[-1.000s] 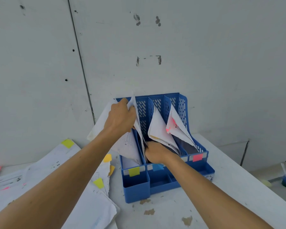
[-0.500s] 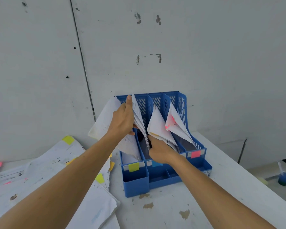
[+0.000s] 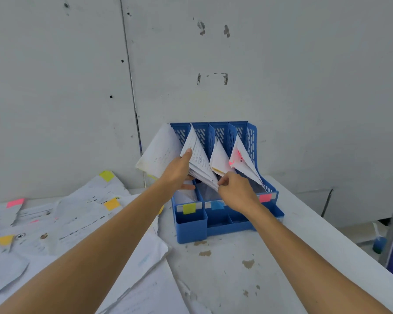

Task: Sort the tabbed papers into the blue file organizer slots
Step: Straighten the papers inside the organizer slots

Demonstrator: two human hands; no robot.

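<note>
Hands (image 3: pixel 176 172) (image 3: pixel 236 193) on papers' (image 3: pixel 197 155) edges inside organizer (image 3: pixel 250 137)

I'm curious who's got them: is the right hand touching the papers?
Touching. The head view shows the right hand pinching the lower corner of the papers standing in the organizer.

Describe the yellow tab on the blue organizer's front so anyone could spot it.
On the table, the blue file organizer stands against the wall. Of the coloured tabs visible on its front strip, the yellow tab is leftmost, above the front cup; the blue tab and pink tab sit to its right.
</note>
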